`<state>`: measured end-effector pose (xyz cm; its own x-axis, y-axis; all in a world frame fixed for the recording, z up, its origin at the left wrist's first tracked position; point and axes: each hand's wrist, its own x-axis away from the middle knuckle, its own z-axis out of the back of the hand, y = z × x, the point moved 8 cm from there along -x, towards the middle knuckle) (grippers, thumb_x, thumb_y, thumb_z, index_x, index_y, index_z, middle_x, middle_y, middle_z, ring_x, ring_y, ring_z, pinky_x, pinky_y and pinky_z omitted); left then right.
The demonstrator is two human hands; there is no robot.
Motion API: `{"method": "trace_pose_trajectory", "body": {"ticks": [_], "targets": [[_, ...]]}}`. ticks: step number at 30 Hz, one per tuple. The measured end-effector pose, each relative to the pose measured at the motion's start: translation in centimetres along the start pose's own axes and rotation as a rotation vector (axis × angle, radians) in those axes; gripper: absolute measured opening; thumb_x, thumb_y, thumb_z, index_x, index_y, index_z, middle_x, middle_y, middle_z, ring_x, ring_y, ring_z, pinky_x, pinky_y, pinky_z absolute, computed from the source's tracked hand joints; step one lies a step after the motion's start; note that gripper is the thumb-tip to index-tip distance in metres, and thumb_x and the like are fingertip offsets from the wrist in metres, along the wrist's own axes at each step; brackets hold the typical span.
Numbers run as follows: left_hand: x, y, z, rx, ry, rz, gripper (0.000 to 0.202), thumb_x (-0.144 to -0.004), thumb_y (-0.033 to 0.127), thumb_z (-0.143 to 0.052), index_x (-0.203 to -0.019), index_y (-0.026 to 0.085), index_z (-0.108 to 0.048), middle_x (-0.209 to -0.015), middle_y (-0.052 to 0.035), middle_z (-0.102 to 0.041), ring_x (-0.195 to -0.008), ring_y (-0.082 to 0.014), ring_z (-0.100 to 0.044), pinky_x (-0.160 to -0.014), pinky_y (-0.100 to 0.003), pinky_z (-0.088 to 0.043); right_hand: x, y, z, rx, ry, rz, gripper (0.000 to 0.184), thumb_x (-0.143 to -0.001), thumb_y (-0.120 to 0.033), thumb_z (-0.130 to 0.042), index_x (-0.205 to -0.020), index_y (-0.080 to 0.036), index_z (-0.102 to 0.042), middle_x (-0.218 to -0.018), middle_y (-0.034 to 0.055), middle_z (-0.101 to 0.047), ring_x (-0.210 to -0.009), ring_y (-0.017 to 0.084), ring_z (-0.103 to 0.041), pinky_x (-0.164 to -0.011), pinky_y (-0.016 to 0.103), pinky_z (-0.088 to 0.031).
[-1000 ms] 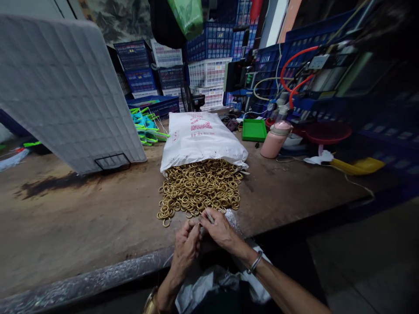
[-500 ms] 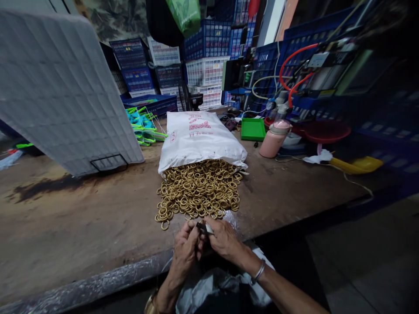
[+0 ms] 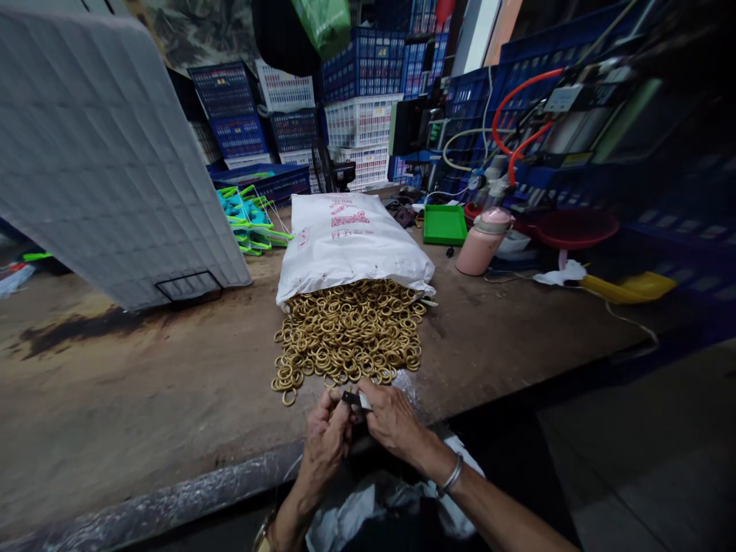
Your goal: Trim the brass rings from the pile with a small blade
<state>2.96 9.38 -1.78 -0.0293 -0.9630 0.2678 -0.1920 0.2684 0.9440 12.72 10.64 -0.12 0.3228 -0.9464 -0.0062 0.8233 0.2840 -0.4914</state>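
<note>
Near the table's front edge, my right hand [image 3: 396,422] is closed around a small flat tool [image 3: 352,399] with a black end and a pale, whitish grip. The black end points left toward my left hand [image 3: 327,429], whose thumb and fingers are pinched together at its tip. Whatever sits between those fingers is too small and hidden to make out. Just beyond both hands lies a heap of brass-coloured rings [image 3: 356,330], spilling from the mouth of a white woven sack [image 3: 350,245] with red print.
A white padded panel [image 3: 109,153] stands at the left of the brown table [image 3: 143,406]. Bright green and turquoise frames [image 3: 253,222] lie behind it. To the right are a green tray [image 3: 445,225], a pink bottle [image 3: 483,241] and a yellow scoop [image 3: 626,287]. Stacked crates [image 3: 365,123] fill the background.
The tool has turned slightly, showing more of its black end. Both hands stay almost in place, and the rings and sack look the same.
</note>
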Motion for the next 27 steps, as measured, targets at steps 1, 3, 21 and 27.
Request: {"method": "trace_pose_trajectory", "body": {"ticks": [1,3,21,27], "targets": [[0.0,-0.1,0.0,-0.008,-0.002,-0.004,0.038,-0.062,0.053,-0.061,-0.067,0.018,-0.045,-0.043,0.0092,-0.043,-0.029,-0.0016,-0.028,-0.03,-0.014,-0.021,0.0,-0.1,0.1,0.003,-0.002,-0.001,0.032,-0.057,-0.003,-0.036,-0.083,-0.018,-0.048,-0.07,0.0025,-0.059,-0.061,0.014,-0.05,-0.055,0.024,-0.024],[-0.1,-0.3,0.2,-0.028,-0.009,-0.016,0.036,-0.064,0.052,-0.059,-0.067,0.019,-0.046,-0.044,0.0089,-0.043,-0.03,-0.0019,-0.029,-0.03,-0.014,-0.021,0.0,0.0,0.1,0.013,-0.003,-0.011,0.033,-0.058,-0.003,-0.036,-0.085,-0.018,-0.048,-0.071,0.0027,-0.06,-0.061,0.014,-0.05,-0.055,0.024,-0.024],[1.6,-1.2,-0.3,0.143,-0.12,0.1,0.034,-0.067,0.047,-0.061,-0.065,0.019,-0.042,-0.049,0.0075,-0.045,-0.034,-0.0027,-0.03,-0.032,-0.015,-0.023,-1.5,1.3,0.1,0.101,-0.021,-0.048,0.022,-0.068,-0.01,-0.042,-0.088,-0.016,-0.05,-0.071,0.0051,-0.06,-0.063,0.015,-0.051,-0.054,0.024,-0.023],[1.4,-1.3,0.4,0.366,-0.124,0.202,0.033,-0.067,0.047,-0.061,-0.073,0.016,-0.052,-0.072,-0.0025,-0.058,-0.047,-0.0055,-0.043,-0.036,-0.015,-0.028,-4.2,0.8,2.0,0.102,0.168,-0.14,0.019,-0.073,-0.011,-0.041,-0.088,-0.018,-0.049,-0.072,0.0034,-0.062,-0.065,0.014,-0.055,-0.056,0.024,-0.025]]}}
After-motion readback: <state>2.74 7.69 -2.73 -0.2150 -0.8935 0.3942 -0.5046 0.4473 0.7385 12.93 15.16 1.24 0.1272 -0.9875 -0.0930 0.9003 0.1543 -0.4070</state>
